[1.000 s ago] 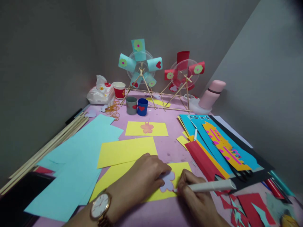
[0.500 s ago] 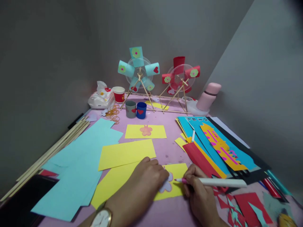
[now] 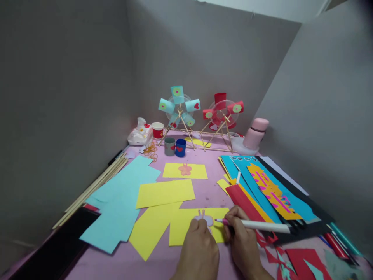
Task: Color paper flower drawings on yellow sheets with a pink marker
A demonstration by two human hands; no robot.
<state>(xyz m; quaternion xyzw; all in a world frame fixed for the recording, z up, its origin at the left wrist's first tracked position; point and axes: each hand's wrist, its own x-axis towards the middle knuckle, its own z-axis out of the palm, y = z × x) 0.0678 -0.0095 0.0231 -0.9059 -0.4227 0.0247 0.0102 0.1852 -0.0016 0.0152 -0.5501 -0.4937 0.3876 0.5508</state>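
- Butterfly cutout [image 3: 209, 220], lavender: I am seeing it lying on a yellow card [image 3: 178, 231] on the counter [image 3: 122, 268], partly covered by the left hand [image 3: 201, 249].
- That hand is resting over it with curled fingers; the fingertips are hiding from my view, so I cannot tell whether they are pinching anything.
- The right hand [image 3: 243, 237] is gripping a white marker [image 3: 265, 225], its pink end pointing at the cutout's right edge, just beside it.
- Farther back, another card [image 3: 170, 171] is carrying an orange butterfly shape [image 3: 185, 170].
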